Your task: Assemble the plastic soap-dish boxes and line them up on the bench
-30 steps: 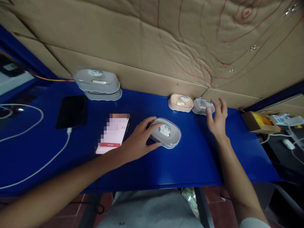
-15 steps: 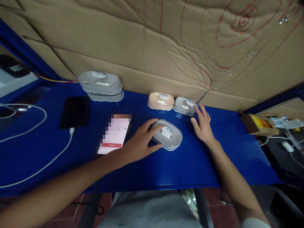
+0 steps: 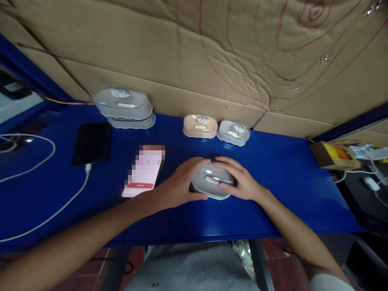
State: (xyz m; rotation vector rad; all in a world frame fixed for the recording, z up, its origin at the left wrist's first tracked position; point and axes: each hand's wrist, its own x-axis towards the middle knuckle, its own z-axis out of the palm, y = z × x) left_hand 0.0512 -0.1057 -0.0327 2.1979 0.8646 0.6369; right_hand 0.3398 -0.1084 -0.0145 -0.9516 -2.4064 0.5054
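Both hands are around a grey oval plastic box (image 3: 212, 173) with a clear, shiny cover and a pale oblong piece at its middle. My left hand (image 3: 182, 180) grips its left end, thumb along the near edge. From the other side, my right hand (image 3: 242, 178) clasps the right end, fingers over the far rim and thumb near the pale piece. Behind them, against the cardboard, stand a peach box (image 3: 194, 131) and a similar small grey box (image 3: 228, 139), side by side, each with a round label.
At the back left, large grey boxes (image 3: 127, 111) are stacked. A lit phone (image 3: 144, 171) and a dark phone (image 3: 91, 143) on a white cable (image 3: 81, 190) lie to the left. A cardboard box (image 3: 333, 157) sits at the right, and a cardboard wall (image 3: 136, 52) rises behind.
My right hand has come from beside the rear grey box to the right end of the near one. The near box has turned, and both hands now hold it.
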